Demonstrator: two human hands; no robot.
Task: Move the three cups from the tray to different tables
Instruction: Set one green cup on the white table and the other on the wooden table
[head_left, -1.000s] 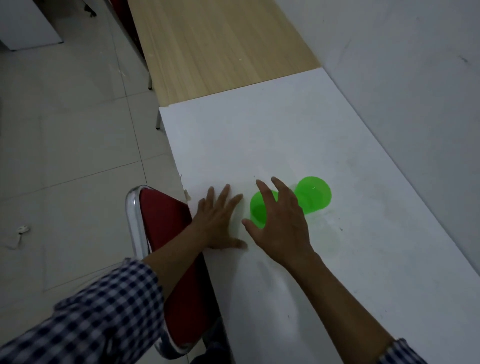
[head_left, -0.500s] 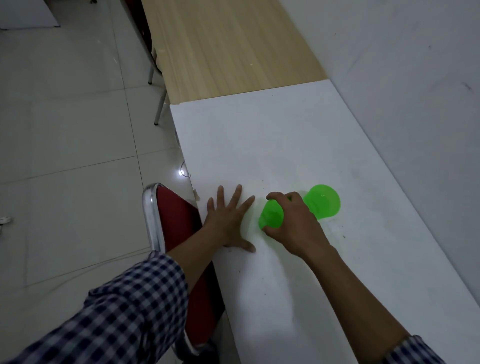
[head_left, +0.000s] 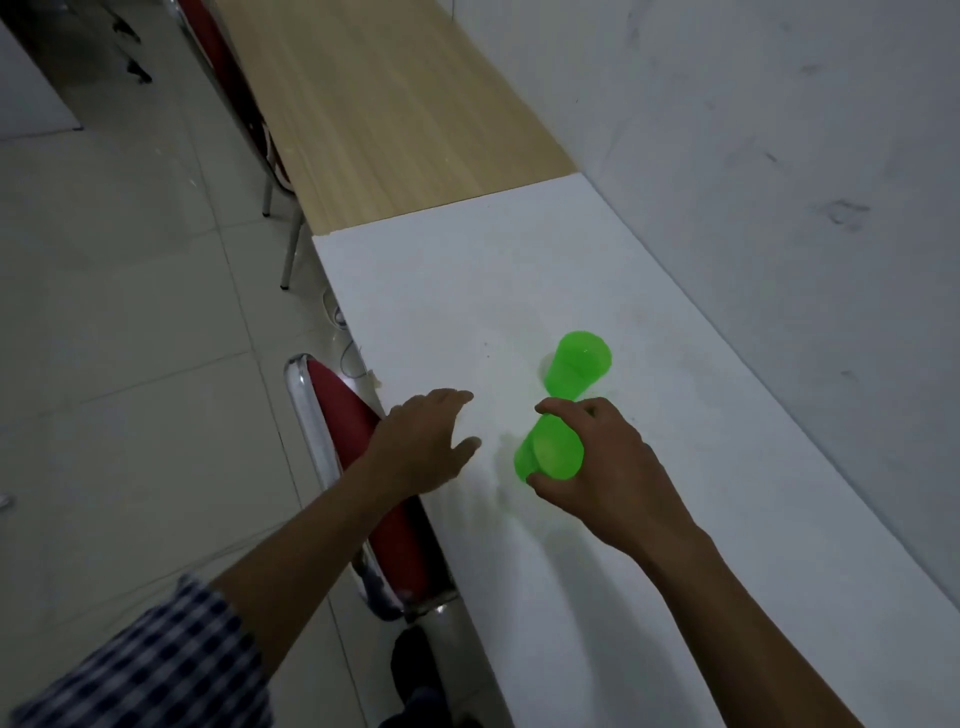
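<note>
Two bright green plastic cups are on or over the white table (head_left: 519, 280). One green cup (head_left: 577, 364) stands upside down on the table, just beyond my right hand. My right hand (head_left: 605, 467) is shut on the second green cup (head_left: 550, 451), which is tilted toward me and held a little above the table surface. My left hand (head_left: 423, 441) hovers open at the table's left edge, fingers apart, holding nothing. No tray is in view.
A wooden table (head_left: 384, 109) adjoins the white one at the far end. A red chair with a chrome frame (head_left: 353, 452) is tucked under the left edge. Another red chair (head_left: 228, 67) stands by the wooden table. A grey wall (head_left: 779, 182) runs along the right.
My right hand closed on the nearer green cup, then lifted and tilted it. My left hand rose from flat on the table. The other cup stayed put.
</note>
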